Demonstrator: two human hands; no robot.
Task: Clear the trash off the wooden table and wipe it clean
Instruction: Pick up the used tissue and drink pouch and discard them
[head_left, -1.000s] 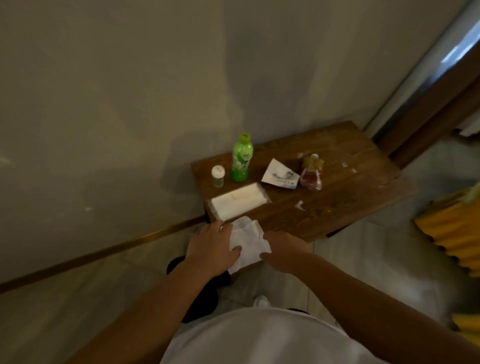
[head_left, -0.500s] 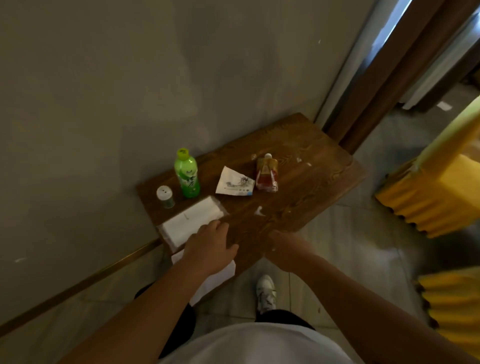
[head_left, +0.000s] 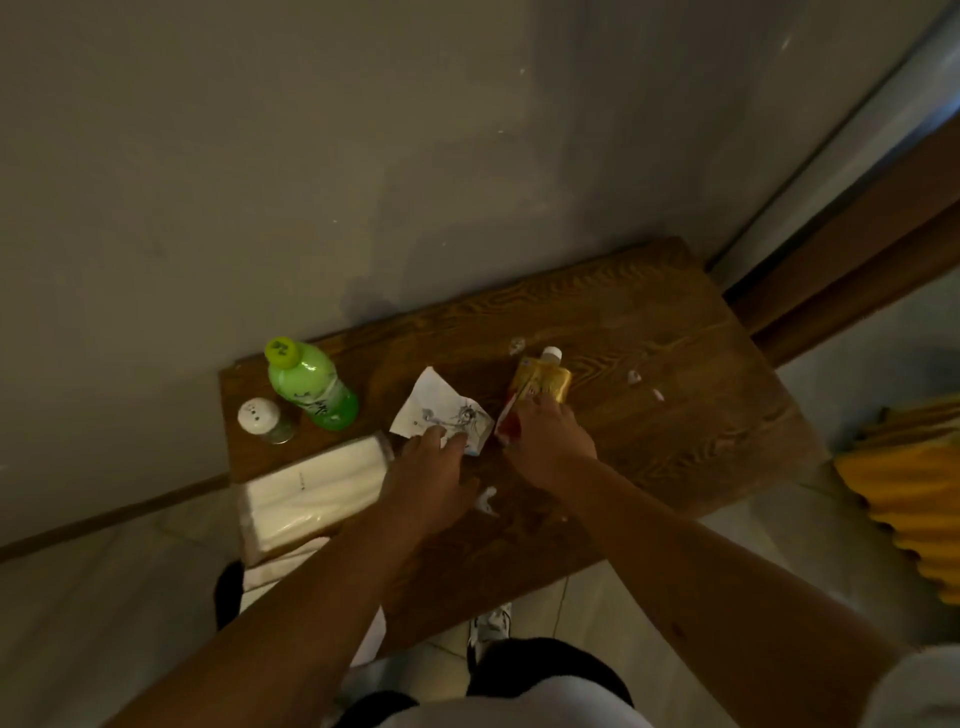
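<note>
On the wooden table (head_left: 675, 447) lies a white printed wrapper (head_left: 436, 408), and my left hand (head_left: 426, 467) pinches its near edge. Just to the right, a yellow-and-red drink pouch (head_left: 543, 382) with a white cap lies flat; my right hand (head_left: 550, 441) grips its lower end. Small white scraps (head_left: 488, 499) dot the wood near my left wrist, and more scraps (head_left: 634, 376) sit at the right. A white tissue (head_left: 291, 566) hangs over the table's near left edge, partly hidden by my left forearm.
A green bottle (head_left: 311, 389) and a white-capped shaker (head_left: 260, 415) stand at the back left against the wall. A wrapped tissue pack (head_left: 311, 493) lies at the left front. A yellow corrugated object (head_left: 909, 509) is on the floor to the right, with a brown door frame (head_left: 857, 234) behind.
Both hands have left the tissue at the table's near edge and reached forward. The left now meets the wrapper, the right the pouch. The view has moved closer.
</note>
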